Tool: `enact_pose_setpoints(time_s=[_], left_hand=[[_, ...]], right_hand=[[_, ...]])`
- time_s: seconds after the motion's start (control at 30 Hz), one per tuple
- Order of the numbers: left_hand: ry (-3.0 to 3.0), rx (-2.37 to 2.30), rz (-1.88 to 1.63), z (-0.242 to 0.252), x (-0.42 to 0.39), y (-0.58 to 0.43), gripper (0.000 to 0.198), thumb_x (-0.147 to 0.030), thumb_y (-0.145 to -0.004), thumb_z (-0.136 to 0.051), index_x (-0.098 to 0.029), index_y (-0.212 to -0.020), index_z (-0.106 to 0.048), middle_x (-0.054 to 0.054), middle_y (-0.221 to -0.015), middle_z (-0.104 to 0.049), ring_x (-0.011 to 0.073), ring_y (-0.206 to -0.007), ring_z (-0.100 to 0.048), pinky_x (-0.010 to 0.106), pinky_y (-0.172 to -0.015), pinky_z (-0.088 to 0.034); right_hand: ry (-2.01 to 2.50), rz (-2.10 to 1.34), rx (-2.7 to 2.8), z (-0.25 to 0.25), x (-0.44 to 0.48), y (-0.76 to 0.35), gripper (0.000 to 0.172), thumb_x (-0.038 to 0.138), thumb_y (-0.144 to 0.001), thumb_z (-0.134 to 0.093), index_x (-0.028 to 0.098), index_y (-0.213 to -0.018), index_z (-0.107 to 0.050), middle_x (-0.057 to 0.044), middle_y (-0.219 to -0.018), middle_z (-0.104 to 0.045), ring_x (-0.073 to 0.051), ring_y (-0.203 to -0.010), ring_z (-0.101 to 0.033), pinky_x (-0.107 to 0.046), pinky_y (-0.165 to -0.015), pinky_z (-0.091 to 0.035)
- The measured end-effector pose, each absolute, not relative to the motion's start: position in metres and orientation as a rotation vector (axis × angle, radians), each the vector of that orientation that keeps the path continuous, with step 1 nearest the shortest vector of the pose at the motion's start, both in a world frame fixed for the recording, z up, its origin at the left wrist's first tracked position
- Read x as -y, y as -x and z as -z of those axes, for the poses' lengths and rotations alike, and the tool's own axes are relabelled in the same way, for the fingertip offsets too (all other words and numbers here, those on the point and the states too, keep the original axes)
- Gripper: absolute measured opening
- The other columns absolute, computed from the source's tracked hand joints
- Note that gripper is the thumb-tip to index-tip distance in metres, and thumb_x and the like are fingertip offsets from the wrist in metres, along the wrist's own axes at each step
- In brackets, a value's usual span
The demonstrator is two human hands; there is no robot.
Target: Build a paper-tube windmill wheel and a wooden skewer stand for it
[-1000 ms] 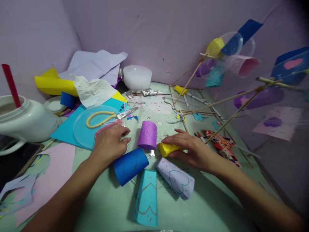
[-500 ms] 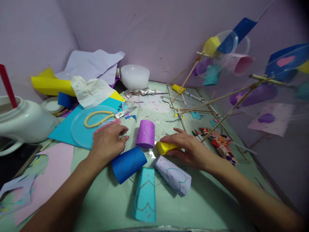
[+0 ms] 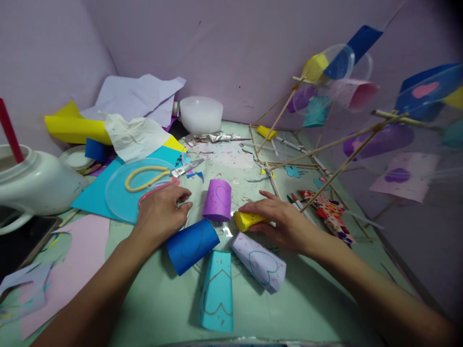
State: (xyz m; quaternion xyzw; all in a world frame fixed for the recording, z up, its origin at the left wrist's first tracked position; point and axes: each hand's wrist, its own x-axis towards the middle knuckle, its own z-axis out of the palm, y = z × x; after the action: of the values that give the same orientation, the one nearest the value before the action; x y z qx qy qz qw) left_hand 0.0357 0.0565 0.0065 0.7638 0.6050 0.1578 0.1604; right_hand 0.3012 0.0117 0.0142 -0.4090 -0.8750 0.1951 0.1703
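Several paper tubes lie in a ring on a clear disc that barely shows: a purple tube (image 3: pixel 217 200), a blue tube (image 3: pixel 193 247), a turquoise tube (image 3: pixel 217 291) and a lilac tube (image 3: pixel 259 263) with a drawn heart. My right hand (image 3: pixel 277 219) has its fingers around a yellow paper tube (image 3: pixel 245 220) at the ring's right side. Just above the blue tube, my left hand (image 3: pixel 164 208) rests with loosely bent fingers, thumb apart, nothing visible in them. Partly under it are scissors (image 3: pixel 146 177) with yellow and pink handles, lying over a clear plastic disc (image 3: pixel 117 193).
A stick frame (image 3: pixel 325 188) with hanging paper shapes stands at right, beside a patterned cloth piece (image 3: pixel 329 219). At the back is a white bowl (image 3: pixel 201 115). Paper sheets (image 3: pixel 133 99), a white pot (image 3: pixel 43 180), a phone (image 3: pixel 21 241) and pink paper (image 3: pixel 77 265) fill the left.
The whole view has shifted very slightly. Both hands and the paper tubes keep their places.
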Motion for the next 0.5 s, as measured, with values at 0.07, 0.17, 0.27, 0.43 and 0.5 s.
enact_pose_setpoints(time_s=[0.07,0.17,0.27,0.43,0.5], left_hand=[[-2.185,-1.724,-0.455,-0.007,-0.056,-0.036,0.020,-0.033,-0.073,-0.051,-0.024,-0.085,-0.064,0.002,-0.092,-0.068,0.0216,-0.092,-0.060,0.031,-0.073,-0.043],[-2.178,-1.719,-0.463,-0.006,-0.057,-0.036,0.023,-0.034,-0.073,-0.050,-0.022,-0.087,-0.064,0.003,-0.091,-0.067,0.0216,-0.091,-0.060,0.031,-0.073,-0.043],[-2.163,-1.722,-0.456,-0.006,-0.057,-0.036,0.025,-0.034,-0.073,-0.049,-0.021,-0.087,-0.065,0.004,-0.090,-0.067,0.0220,-0.090,-0.060,0.032,-0.073,-0.043],[-2.147,-1.728,-0.445,-0.006,-0.058,-0.036,0.026,-0.035,-0.072,-0.049,-0.021,-0.086,-0.066,0.004,-0.092,-0.067,0.0230,-0.090,-0.060,0.033,-0.073,-0.044],[-2.135,-1.731,-0.456,-0.006,-0.058,-0.036,0.027,-0.036,-0.071,-0.049,-0.021,-0.086,-0.066,0.004,-0.092,-0.068,0.0234,-0.089,-0.061,0.033,-0.073,-0.044]], right_hand=[[1.160,-0.551,2.489,-0.014,-0.012,-0.301,0.028,0.023,-0.086,-0.057,0.023,-0.114,-0.056,-0.005,-0.103,-0.069,-0.018,-0.098,-0.063,-0.054,-0.106,-0.024],[1.156,-0.527,2.499,-0.012,-0.012,-0.301,0.029,0.023,-0.085,-0.057,0.023,-0.114,-0.056,-0.005,-0.104,-0.069,-0.019,-0.099,-0.063,-0.054,-0.106,-0.025],[1.157,-0.502,2.504,-0.012,-0.011,-0.301,0.030,0.020,-0.084,-0.058,0.022,-0.114,-0.056,-0.006,-0.103,-0.069,-0.019,-0.099,-0.063,-0.054,-0.105,-0.026],[1.189,-0.474,2.517,-0.019,-0.010,-0.303,0.044,0.026,-0.080,-0.065,0.021,-0.122,-0.053,-0.010,-0.120,-0.062,-0.024,-0.114,-0.055,-0.059,-0.106,-0.023],[1.203,-0.418,2.493,-0.026,-0.007,-0.306,0.055,0.031,-0.076,-0.068,0.021,-0.127,-0.050,-0.012,-0.130,-0.055,-0.027,-0.122,-0.048,-0.060,-0.106,-0.022]])
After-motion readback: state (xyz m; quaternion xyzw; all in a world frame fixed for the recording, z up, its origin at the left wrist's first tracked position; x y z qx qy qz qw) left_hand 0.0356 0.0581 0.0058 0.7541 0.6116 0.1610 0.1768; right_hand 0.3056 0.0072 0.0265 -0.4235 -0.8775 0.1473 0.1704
